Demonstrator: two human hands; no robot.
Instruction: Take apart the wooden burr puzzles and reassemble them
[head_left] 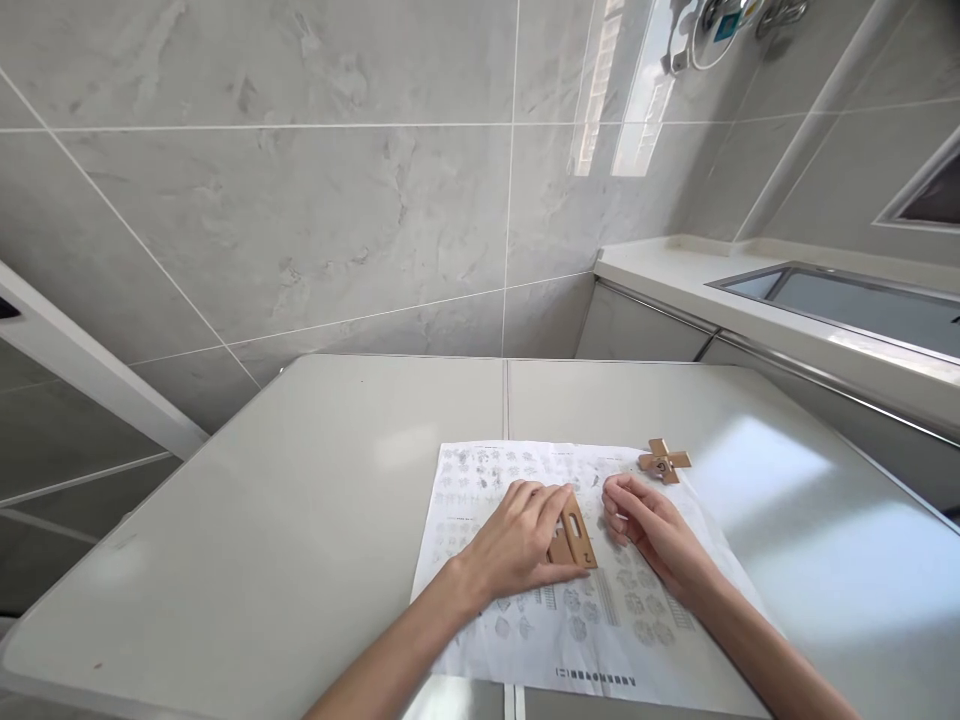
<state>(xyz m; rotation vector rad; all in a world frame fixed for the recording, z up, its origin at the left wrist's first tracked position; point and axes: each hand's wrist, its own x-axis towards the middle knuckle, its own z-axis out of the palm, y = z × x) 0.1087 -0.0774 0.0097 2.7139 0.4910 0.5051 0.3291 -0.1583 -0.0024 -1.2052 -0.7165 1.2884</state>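
Centrally, on the printed sheet (487, 652): one wooden piece (582, 551), marked 2, pinched between thumb and fingers of the left hand (521, 530). Over the sheet's right side: right hand (656, 525), fingers curled, contents I cannot tell. At its far right corner: wooden cross (663, 463). Beneath it: pale table (300, 510).

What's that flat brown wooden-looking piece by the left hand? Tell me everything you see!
The flat, golden-brown, wooden-looking piece has straight edges, a long rounded slot and a dark mark like a 2 near one corner. A line runs beside the slot. It sits slanted over the white printed paper sheet. The left hand grips it with fingers and thumb, hiding part. Whether it touches the paper isn't clear.
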